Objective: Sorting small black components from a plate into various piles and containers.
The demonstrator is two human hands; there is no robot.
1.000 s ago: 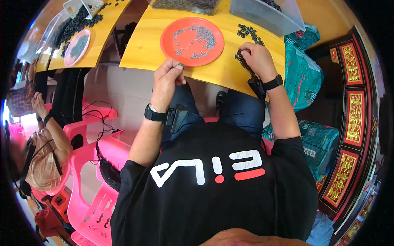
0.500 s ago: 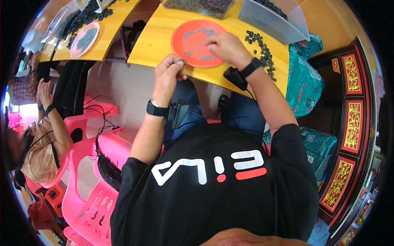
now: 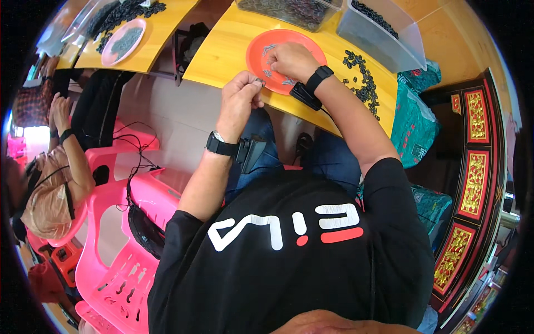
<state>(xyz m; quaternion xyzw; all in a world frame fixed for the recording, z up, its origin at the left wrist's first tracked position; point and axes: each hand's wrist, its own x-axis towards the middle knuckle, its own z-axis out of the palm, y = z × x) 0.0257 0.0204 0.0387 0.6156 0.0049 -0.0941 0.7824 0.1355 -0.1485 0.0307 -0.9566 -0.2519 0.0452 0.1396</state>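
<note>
Two hands work over the orange plate (image 3: 261, 53): the right hand (image 3: 292, 58) rests on it, fingers curled among small grey metal pieces (image 3: 268, 49), while the left hand (image 3: 240, 94) pinches one piece at the table's near edge, just beside the plate for easy reach.

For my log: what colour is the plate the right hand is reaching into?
Orange-red: the round plate under the right hand, clearest in the head view.
</note>
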